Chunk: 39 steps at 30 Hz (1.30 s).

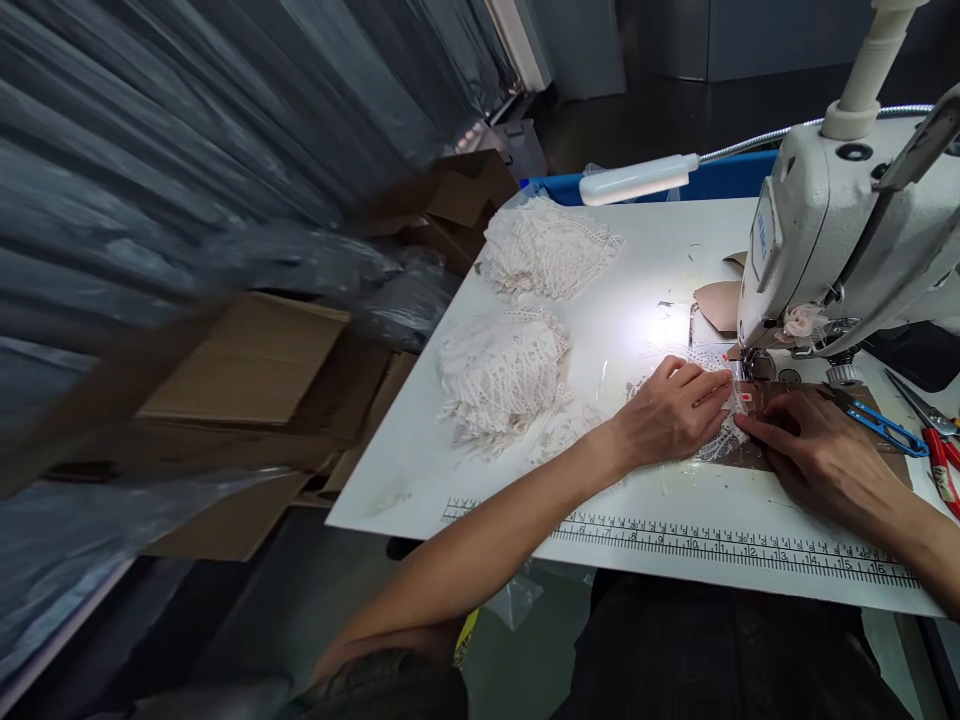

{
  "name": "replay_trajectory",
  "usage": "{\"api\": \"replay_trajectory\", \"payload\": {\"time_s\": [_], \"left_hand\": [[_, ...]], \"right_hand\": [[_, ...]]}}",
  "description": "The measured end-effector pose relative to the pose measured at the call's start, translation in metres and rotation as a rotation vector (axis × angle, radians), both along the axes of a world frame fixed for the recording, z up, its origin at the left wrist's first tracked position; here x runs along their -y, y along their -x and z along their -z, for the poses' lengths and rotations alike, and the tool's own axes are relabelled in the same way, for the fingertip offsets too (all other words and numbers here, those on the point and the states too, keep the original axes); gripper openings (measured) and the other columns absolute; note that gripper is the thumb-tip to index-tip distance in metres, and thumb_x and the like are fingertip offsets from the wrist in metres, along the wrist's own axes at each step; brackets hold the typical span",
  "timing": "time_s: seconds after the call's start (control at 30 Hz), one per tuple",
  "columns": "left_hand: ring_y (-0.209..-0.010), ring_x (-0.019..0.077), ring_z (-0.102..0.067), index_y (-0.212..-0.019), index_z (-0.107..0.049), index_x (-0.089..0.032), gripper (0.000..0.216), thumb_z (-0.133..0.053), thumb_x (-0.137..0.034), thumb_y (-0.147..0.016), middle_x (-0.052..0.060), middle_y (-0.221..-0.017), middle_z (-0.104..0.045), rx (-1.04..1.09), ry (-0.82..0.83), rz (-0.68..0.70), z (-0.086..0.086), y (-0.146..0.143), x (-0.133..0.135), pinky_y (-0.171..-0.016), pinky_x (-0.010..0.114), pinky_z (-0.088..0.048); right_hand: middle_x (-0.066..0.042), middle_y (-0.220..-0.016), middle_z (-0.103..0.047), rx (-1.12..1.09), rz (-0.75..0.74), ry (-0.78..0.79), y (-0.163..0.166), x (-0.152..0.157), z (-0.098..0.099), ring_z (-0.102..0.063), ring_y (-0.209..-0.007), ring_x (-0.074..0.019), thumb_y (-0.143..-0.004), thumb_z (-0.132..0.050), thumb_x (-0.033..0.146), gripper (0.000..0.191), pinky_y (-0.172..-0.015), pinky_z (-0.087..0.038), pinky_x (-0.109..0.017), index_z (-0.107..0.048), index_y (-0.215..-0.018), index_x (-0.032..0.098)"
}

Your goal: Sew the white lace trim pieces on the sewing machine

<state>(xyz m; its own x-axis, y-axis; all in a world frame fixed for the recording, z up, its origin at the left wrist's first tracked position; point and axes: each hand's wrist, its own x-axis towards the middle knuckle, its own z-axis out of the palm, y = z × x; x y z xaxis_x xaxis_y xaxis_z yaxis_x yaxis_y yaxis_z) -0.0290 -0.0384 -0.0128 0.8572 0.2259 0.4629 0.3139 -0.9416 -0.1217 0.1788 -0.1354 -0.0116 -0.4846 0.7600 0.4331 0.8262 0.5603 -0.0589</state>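
A piece of white lace (724,445) lies in front of the presser foot of a white sewing machine (817,230). My left hand (675,412) rests over the lace from the left, its curled fingers pressing it close to the needle area. From the right, my right hand (821,445) reaches the lace's edge with a forefinger and thumb together on it; its other fingers are tucked beneath and partly hidden. A small red mark shows on the brown plate (772,402) between my hands. Beside my left wrist, more lace (562,430) trails on the table.
Two heaps of lace, a far pile (547,250) and a nearer pile (502,375), occupy the table's left. Blue thread snips (885,428) and red-handled scissors (941,465) lie at right. A lamp (637,182) hangs behind; a printed ruler (690,545) runs along the front edge. Cardboard boxes (247,360) stand left.
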Motion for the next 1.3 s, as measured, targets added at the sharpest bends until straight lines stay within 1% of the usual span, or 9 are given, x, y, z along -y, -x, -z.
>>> {"api": "replay_trajectory", "payload": {"time_s": [0.17, 0.4, 0.5, 0.63, 0.8, 0.87, 0.97, 1.13, 1.3], "left_hand": [[-0.093, 0.0195, -0.055, -0.113, -0.060, -0.011, 0.027, -0.042, -0.026, -0.099, 0.011, -0.118, -0.065, -0.073, 0.008, -0.027, 0.004, 0.000, 0.001, -0.079, 0.034, -0.044], [-0.090, 0.0188, -0.054, -0.115, -0.059, -0.009, 0.032, -0.038, -0.028, -0.101, 0.011, -0.122, -0.063, -0.093, -0.007, -0.040, -0.001, 0.000, 0.003, -0.076, 0.034, -0.043], [-0.090, 0.0188, -0.054, -0.116, -0.059, -0.010, 0.033, -0.037, -0.028, -0.101, 0.010, -0.123, -0.063, -0.112, 0.012, -0.046, -0.002, 0.000, 0.003, -0.076, 0.033, -0.043], [-0.093, 0.0197, -0.055, -0.116, -0.061, -0.011, 0.032, -0.038, -0.028, -0.101, 0.010, -0.122, -0.064, -0.122, 0.080, -0.058, -0.003, 0.000, 0.004, -0.078, 0.035, -0.042], [-0.098, 0.0208, -0.056, -0.115, -0.062, -0.015, 0.034, -0.035, -0.031, -0.102, 0.007, -0.126, -0.064, -0.077, 0.226, -0.142, -0.007, 0.001, 0.013, -0.082, 0.038, -0.041], [-0.100, 0.0213, -0.056, -0.115, -0.062, -0.014, 0.034, -0.034, -0.029, -0.102, 0.008, -0.127, -0.063, -0.101, 0.210, -0.144, -0.009, -0.001, 0.013, -0.085, 0.039, -0.040], [-0.100, 0.0214, -0.057, -0.116, -0.062, -0.011, 0.034, -0.034, -0.026, -0.102, 0.010, -0.127, -0.063, -0.157, 0.139, -0.089, -0.010, -0.005, 0.006, -0.086, 0.038, -0.040], [-0.097, 0.0213, -0.058, -0.118, -0.061, -0.011, 0.034, -0.035, -0.027, -0.101, 0.011, -0.130, -0.061, -0.229, 0.061, 0.010, -0.012, -0.009, -0.013, -0.080, 0.035, -0.041], [-0.098, 0.0220, -0.059, -0.118, -0.061, -0.011, 0.033, -0.036, -0.026, -0.100, 0.010, -0.131, -0.061, -0.179, 0.056, -0.006, -0.007, -0.008, -0.014, -0.083, 0.039, -0.040]], "right_hand": [[-0.011, -0.095, -0.054, -0.018, -0.012, -0.007, 0.000, 0.000, 0.002, -0.052, -0.085, -0.0197, -0.092, -0.046, 0.011, 0.030, -0.072, -0.048, -0.033, -0.066, -0.114, 0.016], [-0.011, -0.094, -0.055, 0.035, -0.014, -0.023, 0.001, 0.000, 0.000, -0.052, -0.083, -0.0187, -0.092, -0.043, 0.010, 0.033, -0.071, -0.047, -0.032, -0.065, -0.116, 0.016], [-0.011, -0.094, -0.056, 0.044, 0.003, -0.012, 0.000, 0.001, 0.002, -0.051, -0.082, -0.0186, -0.092, -0.042, 0.010, 0.034, -0.071, -0.047, -0.032, -0.064, -0.117, 0.018], [-0.011, -0.097, -0.056, 0.040, 0.004, 0.002, -0.001, 0.001, 0.005, -0.051, -0.085, -0.0208, -0.091, -0.045, 0.010, 0.034, -0.072, -0.046, -0.034, -0.063, -0.119, 0.018], [-0.010, -0.097, -0.056, 0.086, 0.017, 0.003, 0.000, 0.002, 0.004, -0.049, -0.086, -0.0218, -0.089, -0.044, 0.006, 0.037, -0.074, -0.044, -0.035, -0.061, -0.120, 0.019], [-0.010, -0.096, -0.056, 0.104, 0.020, -0.007, 0.000, 0.001, 0.003, -0.049, -0.085, -0.0218, -0.089, -0.045, 0.007, 0.036, -0.073, -0.044, -0.034, -0.061, -0.119, 0.019], [-0.011, -0.096, -0.056, 0.121, 0.040, -0.019, 0.003, 0.000, 0.002, -0.050, -0.084, -0.0219, -0.090, -0.044, 0.008, 0.034, -0.071, -0.044, -0.034, -0.061, -0.118, 0.017], [-0.013, -0.097, -0.057, 0.153, 0.113, -0.012, 0.010, -0.003, -0.001, -0.052, -0.086, -0.0222, -0.091, -0.042, 0.011, 0.030, -0.073, -0.047, -0.034, -0.062, -0.113, 0.015], [-0.013, -0.099, -0.057, 0.207, 0.164, -0.004, 0.014, -0.003, -0.001, -0.053, -0.086, -0.0215, -0.091, -0.042, 0.013, 0.031, -0.073, -0.047, -0.033, -0.061, -0.115, 0.017]]}}
